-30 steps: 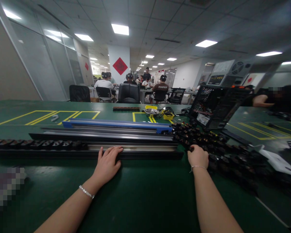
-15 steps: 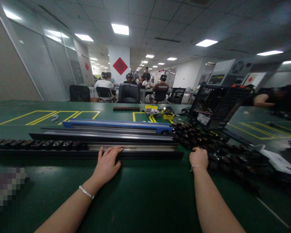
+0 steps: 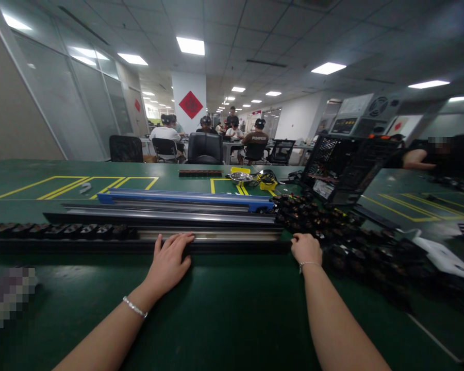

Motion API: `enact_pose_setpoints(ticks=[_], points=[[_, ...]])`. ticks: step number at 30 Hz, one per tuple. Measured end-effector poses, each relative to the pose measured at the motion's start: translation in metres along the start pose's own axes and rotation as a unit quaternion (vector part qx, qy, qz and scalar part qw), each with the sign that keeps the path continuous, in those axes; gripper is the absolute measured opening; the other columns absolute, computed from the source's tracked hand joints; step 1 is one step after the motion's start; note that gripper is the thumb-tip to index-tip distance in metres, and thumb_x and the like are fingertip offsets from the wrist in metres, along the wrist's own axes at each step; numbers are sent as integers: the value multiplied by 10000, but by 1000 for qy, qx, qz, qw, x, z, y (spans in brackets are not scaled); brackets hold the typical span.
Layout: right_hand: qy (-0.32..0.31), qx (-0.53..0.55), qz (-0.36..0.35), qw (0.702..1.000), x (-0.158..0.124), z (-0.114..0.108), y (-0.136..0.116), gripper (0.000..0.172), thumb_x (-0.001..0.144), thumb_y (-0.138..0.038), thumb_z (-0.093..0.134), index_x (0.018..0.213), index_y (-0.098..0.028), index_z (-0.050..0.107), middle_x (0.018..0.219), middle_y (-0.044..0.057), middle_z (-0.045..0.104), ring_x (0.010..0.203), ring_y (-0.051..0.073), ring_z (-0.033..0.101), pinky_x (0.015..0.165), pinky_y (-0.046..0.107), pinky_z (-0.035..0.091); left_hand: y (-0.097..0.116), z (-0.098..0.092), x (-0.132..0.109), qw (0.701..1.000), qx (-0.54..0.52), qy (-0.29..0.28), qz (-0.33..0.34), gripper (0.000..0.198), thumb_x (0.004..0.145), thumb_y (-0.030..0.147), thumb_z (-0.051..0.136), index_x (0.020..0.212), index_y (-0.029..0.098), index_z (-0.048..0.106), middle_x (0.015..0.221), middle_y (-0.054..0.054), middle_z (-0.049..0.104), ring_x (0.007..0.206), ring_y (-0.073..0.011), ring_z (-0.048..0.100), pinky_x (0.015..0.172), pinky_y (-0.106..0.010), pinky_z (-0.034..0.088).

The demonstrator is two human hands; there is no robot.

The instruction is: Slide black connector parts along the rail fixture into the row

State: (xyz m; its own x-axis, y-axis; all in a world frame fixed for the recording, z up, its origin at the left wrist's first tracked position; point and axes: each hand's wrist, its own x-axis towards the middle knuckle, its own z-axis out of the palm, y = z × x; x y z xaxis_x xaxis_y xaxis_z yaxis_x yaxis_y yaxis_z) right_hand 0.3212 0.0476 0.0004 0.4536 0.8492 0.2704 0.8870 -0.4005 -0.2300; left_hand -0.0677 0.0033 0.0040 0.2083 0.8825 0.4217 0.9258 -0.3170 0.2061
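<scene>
Rail (image 3: 232, 248) lies nearest on the bench (image 3: 235, 314), seemingly part-filled: a row (image 3: 73, 231) of black parts takes its left stretch, while bare metal shows rightward. More sit in a pile (image 3: 320, 216). Of the hands, the left (image 3: 172, 259) rests spread on the rail; the right (image 3: 307, 249) curls by its right end, contents hidden.

Glossy metallic rail (image 3: 232, 235), smooth tabletop (image 3: 239, 314)
</scene>
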Motion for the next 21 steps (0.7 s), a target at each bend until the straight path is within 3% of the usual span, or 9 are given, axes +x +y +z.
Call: enact_pose_setpoints(ticks=[6,12,21], points=[[-13,1,5,1000,0,2,-1,408,829,-331,369,1101,-205,645,1165,122,546,1040,271,502,834,397,421,0,-1,0,1000,-2,3,-3,446,762,233,464,1203,281,501,1302,-3,544,1225,-232,439,1107,-556,57],[-27,-22,20,999,0,5,-3,495,827,-344,380,1236,-105,522,1259,167,493,1148,287,442,929,407,372,0,-1,-1,1000,-2,2,3,452,770,230,452,1217,288,492,1317,4,531,1247,-222,419,1109,-550,68],[-30,0,46,998,3,2,-5,503,818,-365,382,1254,-135,477,1252,153,504,1169,287,421,928,426,369,-1,-1,-2,1000,2,18,8,456,770,217,454,1217,296,505,1325,-2,523,1250,-225,413,1102,-545,119]])
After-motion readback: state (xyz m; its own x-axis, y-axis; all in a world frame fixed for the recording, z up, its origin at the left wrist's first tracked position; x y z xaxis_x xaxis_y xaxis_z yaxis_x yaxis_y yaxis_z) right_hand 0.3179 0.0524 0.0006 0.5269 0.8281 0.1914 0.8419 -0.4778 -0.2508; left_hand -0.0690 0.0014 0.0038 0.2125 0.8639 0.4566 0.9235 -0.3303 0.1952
